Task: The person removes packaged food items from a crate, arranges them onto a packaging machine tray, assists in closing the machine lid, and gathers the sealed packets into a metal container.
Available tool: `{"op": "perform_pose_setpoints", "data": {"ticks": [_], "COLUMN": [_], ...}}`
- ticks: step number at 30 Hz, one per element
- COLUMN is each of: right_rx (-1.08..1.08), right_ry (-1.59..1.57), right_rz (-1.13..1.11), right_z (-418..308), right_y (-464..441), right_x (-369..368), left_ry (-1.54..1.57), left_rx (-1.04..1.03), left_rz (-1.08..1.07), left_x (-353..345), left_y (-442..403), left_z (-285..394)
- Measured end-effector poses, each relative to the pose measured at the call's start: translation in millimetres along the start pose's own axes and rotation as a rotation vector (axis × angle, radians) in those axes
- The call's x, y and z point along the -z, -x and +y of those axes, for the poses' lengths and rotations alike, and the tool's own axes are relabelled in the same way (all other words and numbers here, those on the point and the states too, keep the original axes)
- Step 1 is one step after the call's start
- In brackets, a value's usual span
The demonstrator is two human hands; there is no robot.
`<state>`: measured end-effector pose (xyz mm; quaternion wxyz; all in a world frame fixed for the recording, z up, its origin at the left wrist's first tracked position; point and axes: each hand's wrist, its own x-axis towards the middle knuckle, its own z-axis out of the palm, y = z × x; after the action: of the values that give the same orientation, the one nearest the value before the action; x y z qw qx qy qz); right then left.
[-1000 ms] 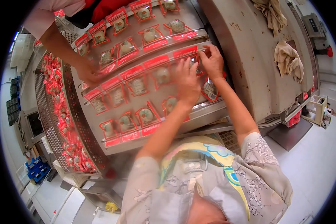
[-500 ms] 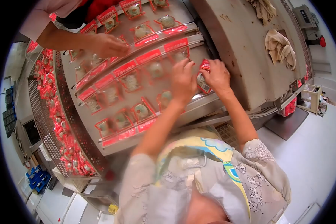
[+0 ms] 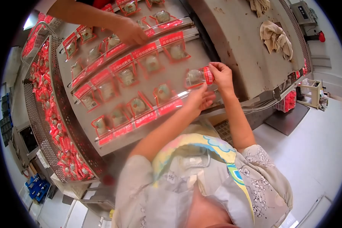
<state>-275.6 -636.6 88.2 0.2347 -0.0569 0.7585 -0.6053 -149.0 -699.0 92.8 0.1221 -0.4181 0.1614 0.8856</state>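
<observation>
My right hand (image 3: 221, 76) pinches the red end of a clear pouch (image 3: 195, 77) that has a pale, egg-like thing inside. The pouch lies tilted near the right end of the front row, over the metal table. Just below it is my left hand (image 3: 200, 99), slightly blurred, fingers apart and holding nothing. To its left, several like pouches line the front metal strip, among them one pouch (image 3: 162, 92) close by. Behind them a second row, with another pouch (image 3: 176, 51), has its red printed ends along a middle strip.
A co-worker's hand (image 3: 131, 30) reaches over the back rows. At left, a perforated metal trough (image 3: 38, 110) holds a heap of red pouches (image 3: 51, 110). A raised steel housing (image 3: 235, 34) bounds the right side, with a crumpled cloth (image 3: 275, 40) on it.
My left hand has come down from the second row towards me, uncovering a pouch there. The pouch in my right hand has turned from upright to sideways. The co-worker's hand has shifted up and right.
</observation>
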Motion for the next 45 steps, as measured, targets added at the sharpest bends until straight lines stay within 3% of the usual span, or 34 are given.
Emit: {"op": "perform_pose_setpoints", "data": {"ticks": [2,6,8,11,14,15,19,22,26,28,29,32,35,38,41,44,45], "right_rx": [-0.147,-0.093,0.112,0.267,-0.253,-0.452,-0.651,-0.667,-0.493,-0.383,-0.225,-0.085,0.060,0.096,0.140,0.134,0.123], "right_ry": [-0.110,0.099,0.286,0.486,0.628,0.505,0.118,-0.067,-0.264,-0.249,-0.012,0.248,0.558,0.725,0.758,0.776,0.785], "right_rz": [0.003,-0.094,0.013,0.002,-0.336,-0.420,-0.701,-0.804,-0.795,-0.730,-0.702,-0.518,-0.458,-0.410,-0.409,-0.538,-0.599], "right_z": [-16,-29,-30,-35,-16,-25,-15,-25,-15,-7,-5,-10,8,18,23,22,17], "right_y": [22,54,56,35,-4,-8,-23,-4,5,1,-4,-4,-18,-21,-22,-29,-30], "right_x": [-1,12,25,28,29,27,35,28,30,35,34,24,17,7,5,11,13], "left_ry": [0.097,0.080,0.035,0.007,0.023,0.034,0.034,-0.038,-0.291,-0.689,-0.887,-1.396,-1.633,-1.859,-1.913,-1.849,-1.820], "left_rx": [-0.077,-0.117,-0.121,-0.165,-0.176,-0.172,-0.130,-0.145,-0.187,-0.424,-0.542,-0.721,-0.881,-0.735,-0.714,-0.716,-0.629], "left_rz": [-0.016,0.152,0.182,0.186,0.154,0.149,0.071,-0.063,-0.225,-0.117,-0.060,0.291,0.449,0.631,0.698,0.504,0.463], "left_x": [2,5,13,14,20,20,15,23,15,39,48,43,45,47,52,45,45], "left_y": [-5,-3,2,12,12,14,30,40,73,50,37,27,16,-2,-11,15,17], "left_z": [-2,1,5,12,14,16,34,52,74,72,71,74,63,55,49,60,66]}}
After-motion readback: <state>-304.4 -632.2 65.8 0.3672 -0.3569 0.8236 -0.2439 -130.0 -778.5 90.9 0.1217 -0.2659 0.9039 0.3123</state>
